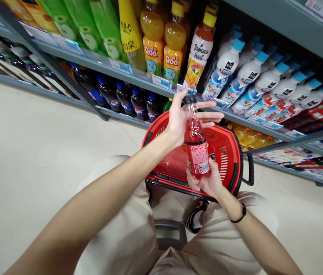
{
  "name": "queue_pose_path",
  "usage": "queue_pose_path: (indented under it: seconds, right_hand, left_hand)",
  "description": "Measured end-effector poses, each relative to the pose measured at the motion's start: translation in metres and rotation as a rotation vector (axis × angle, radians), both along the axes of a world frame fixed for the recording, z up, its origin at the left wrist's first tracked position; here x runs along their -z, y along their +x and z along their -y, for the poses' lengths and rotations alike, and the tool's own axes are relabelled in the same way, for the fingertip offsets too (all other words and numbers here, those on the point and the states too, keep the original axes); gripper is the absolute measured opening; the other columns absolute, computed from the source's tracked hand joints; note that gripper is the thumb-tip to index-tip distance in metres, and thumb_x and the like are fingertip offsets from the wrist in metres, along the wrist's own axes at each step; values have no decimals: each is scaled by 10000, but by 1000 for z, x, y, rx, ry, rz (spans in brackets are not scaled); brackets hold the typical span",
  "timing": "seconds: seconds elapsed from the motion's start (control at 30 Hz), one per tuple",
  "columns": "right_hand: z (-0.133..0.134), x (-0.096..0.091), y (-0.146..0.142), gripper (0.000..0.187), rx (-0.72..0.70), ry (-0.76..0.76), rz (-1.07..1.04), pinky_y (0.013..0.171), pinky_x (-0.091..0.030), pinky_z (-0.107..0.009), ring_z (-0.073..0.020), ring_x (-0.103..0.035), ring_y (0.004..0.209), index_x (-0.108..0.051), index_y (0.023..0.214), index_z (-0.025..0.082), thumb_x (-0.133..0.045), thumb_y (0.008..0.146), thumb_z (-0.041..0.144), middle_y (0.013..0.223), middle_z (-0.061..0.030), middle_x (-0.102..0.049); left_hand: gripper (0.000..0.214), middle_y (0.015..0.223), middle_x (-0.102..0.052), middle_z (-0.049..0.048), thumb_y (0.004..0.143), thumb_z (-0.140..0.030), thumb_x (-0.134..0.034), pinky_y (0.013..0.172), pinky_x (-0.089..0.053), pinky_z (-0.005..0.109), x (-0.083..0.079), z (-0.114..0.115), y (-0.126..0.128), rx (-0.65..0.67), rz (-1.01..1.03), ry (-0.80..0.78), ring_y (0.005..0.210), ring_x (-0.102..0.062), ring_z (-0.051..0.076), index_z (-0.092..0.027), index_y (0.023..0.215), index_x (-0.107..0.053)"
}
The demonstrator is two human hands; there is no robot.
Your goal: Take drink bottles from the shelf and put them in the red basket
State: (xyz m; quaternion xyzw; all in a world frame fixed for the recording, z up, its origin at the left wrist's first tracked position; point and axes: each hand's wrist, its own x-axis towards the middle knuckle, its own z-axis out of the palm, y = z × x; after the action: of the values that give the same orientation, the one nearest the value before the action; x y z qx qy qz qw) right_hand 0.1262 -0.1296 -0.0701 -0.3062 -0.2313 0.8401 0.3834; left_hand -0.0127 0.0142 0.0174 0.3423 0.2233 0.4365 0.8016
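Red bottle (197, 152), black cap (190, 99) on at 11 o'clock, is held above the basket (175, 166), not yet released. Base is gripped by the right hand (210, 179) at 5 o'clock; the left hand (176, 120), at 10 o'clock, is spread behind the neck.

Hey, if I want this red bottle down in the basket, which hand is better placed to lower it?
Probably your right hand: its fingers cup the red bottle near its base, over the red basket. Your left hand is open, fingers spread behind the bottle's neck.
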Motion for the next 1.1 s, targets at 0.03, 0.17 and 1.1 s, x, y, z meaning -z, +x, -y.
queue_pose_path:
  seconds: [0.03,0.17,1.1]
  right_hand:
    - [1,2,1,639,-9,28,2,377,-329,-232,-94,-458,380,-597,851,153,-603,797,790,626,1,-596]
    - [4,7,3,562,-24,72,14,358,-303,-211,-74,-460,373,-608,819,151,-677,804,709,658,5,-598]
    - [-1,-5,4,719,96,-38,-71,317,-256,-223,-112,-370,293,-686,933,129,-387,918,782,456,20,-504]
  left_hand:
    - [858,921,-785,168,807,-878,-451,701,-589,329,0,0,-1,2,13,-5,973,-756,309,-113,1038,-763]
    - [864,921,-786,161,814,-878,-440,701,-594,320,1,-1,-3,16,42,-31,958,-759,296,-111,1042,-766]
    - [656,876,-789,120,950,-723,-395,903,-622,369,-3,6,3,-73,19,-117,1062,-759,290,-154,867,-710]
